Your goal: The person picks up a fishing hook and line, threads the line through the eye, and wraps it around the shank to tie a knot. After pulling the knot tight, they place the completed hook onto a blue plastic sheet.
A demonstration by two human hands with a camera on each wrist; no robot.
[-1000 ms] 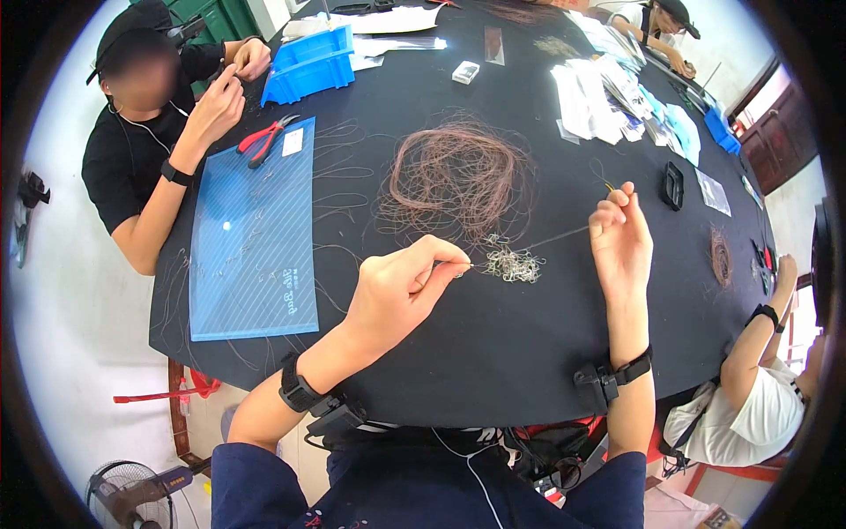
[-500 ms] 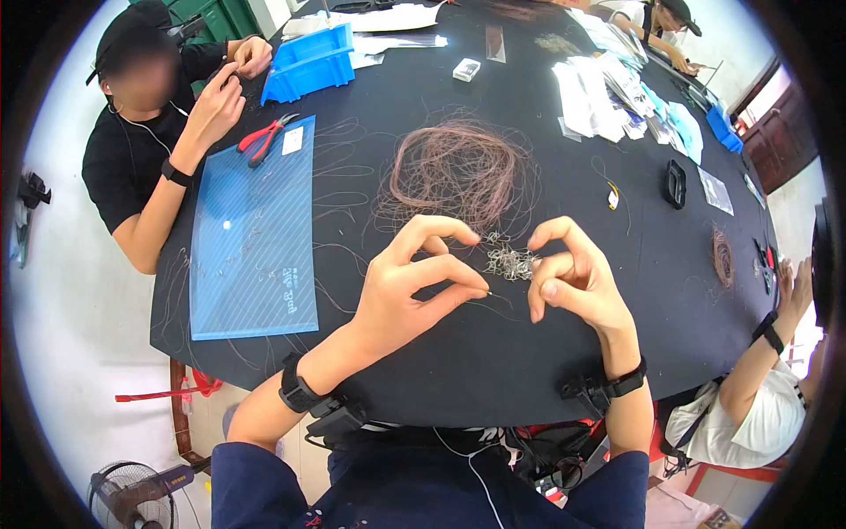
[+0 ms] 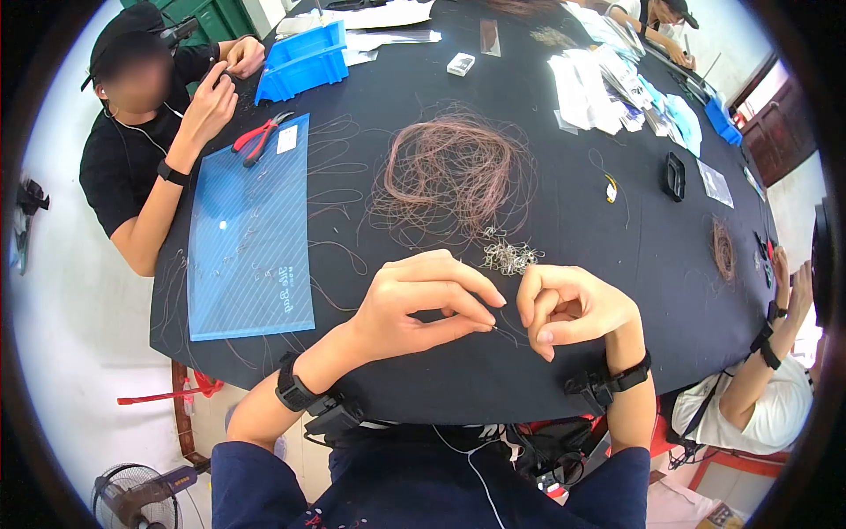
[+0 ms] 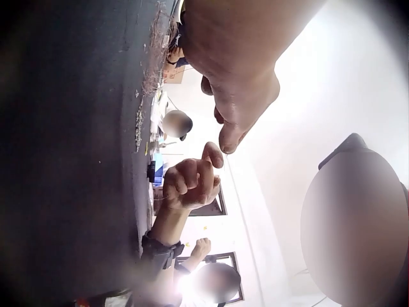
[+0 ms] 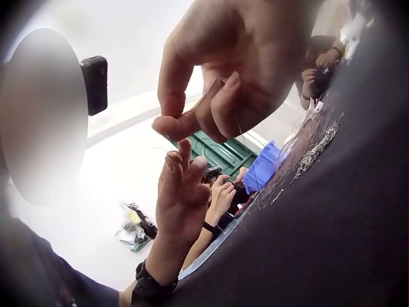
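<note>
My left hand (image 3: 414, 304) pinches a tiny metal hook between thumb and forefinger, its tip showing by the fingertips in the head view. Opposite it, close by, my right hand (image 3: 582, 309) has its fingers curled in, with a thin line (image 5: 241, 131) hanging from them in the right wrist view. Just beyond both hands lies a heap of small silver hooks (image 3: 511, 258). Behind that heap spreads a loose, tangled coil of brown line (image 3: 401, 163). Most of the line inside the right hand is hidden by the fingers.
A blue file bag (image 3: 251, 300) lies left, with red pliers (image 3: 256, 141) at its top. Beyond are a blue bin (image 3: 304, 66) and white packets (image 3: 577, 97). A black tray (image 3: 674, 176) and a yellow-tipped line (image 3: 611, 189) lie right. Other people sit around the table.
My right hand came in from the far right, where it stretched a line away from the left hand, to beside it. Both hands then moved slightly nearer my body.
</note>
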